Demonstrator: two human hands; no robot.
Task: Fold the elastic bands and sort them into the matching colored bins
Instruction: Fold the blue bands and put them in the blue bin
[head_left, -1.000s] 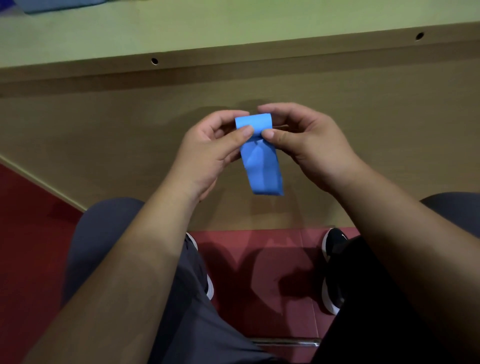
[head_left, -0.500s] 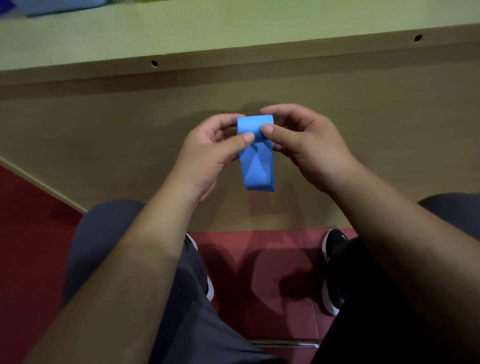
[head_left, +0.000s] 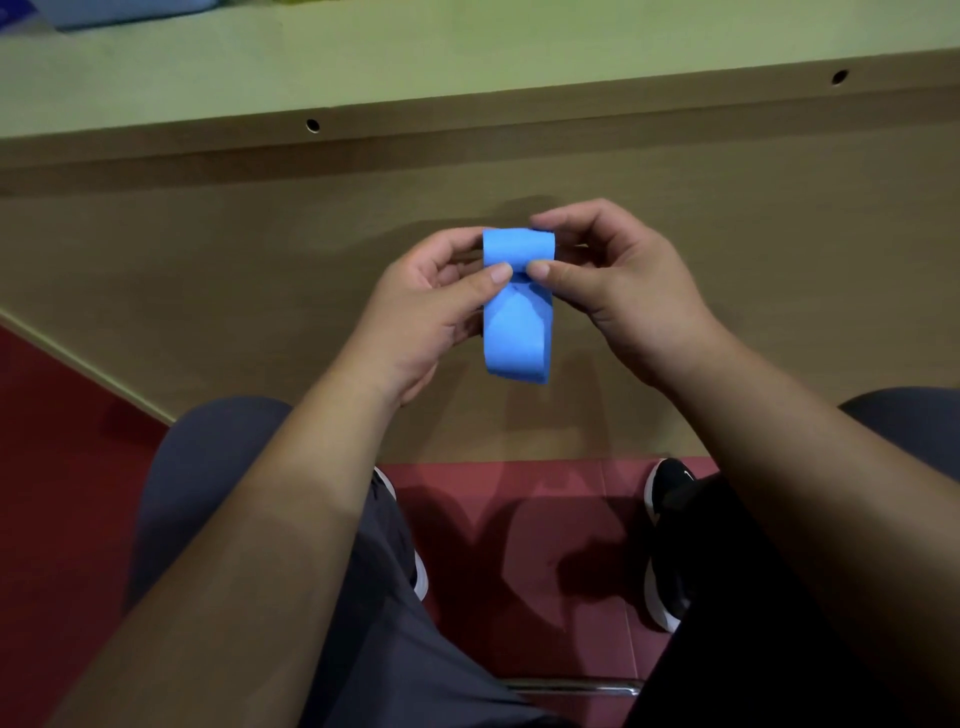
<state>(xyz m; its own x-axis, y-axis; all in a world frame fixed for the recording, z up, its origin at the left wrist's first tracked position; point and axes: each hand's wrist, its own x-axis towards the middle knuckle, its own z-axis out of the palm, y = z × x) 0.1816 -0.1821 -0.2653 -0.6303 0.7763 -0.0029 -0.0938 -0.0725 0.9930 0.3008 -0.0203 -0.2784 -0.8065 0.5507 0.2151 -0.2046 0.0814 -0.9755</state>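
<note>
both hands, left hand (head_left: 415, 312) and right hand (head_left: 618, 291), are pinching the blue band (head_left: 517, 332) with thumbs meeting on its front. the band is hanging folded below the desk (head_left: 467, 62) edge, above the red floor (head_left: 519, 519).

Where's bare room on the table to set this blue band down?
The green tabletop is bare from the blue object in its far-left corner rightward, along the wooden rim. Only that corner is crowded. The left hand and right hand pinch the blue band.

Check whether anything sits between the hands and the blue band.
Nothing visible does: the left hand and right hand both pinch the blue band directly, thumbs on its front. No bin is clearly in view.
</note>
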